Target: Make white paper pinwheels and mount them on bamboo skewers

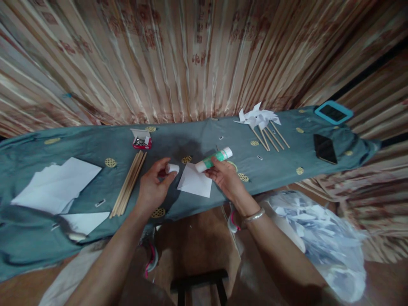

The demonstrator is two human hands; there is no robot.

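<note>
Pleated, patterned curtains (191, 55) hang close behind a long bench draped in a teal cloth (79, 144), and you work at the middle of its near edge. Your left hand (153, 187) is curled, thumb and fingertips closed around a small white cap (172, 168), held just above the cloth and off to one side, which seems meant to keep it out of the way yet ready. Your right hand (226, 176) is closed loosely around the green-and-white glue stick (214, 159), gripping it near the lower part of the barrel. The stick lies at a slant, its lower end angled down toward the paper square (195, 180). That square lies flat on the cloth between your two hands, with one corner hanging over the bench's near edge, so either hand can reach it. Supplies sit to your left: a bundle of wooden sticks (129, 183) laid side by side, a loose stack of white sheets (57, 185) and a small open red box (142, 139) farther back. Finished paper pinwheels (258, 117) lie at the back right, well apart from the gluing spot. Beyond them are a dark phone (325, 148) and a blue-cased device (333, 112). A plastic bag (318, 238) of paper scraps sits below the bench on your right.
</note>
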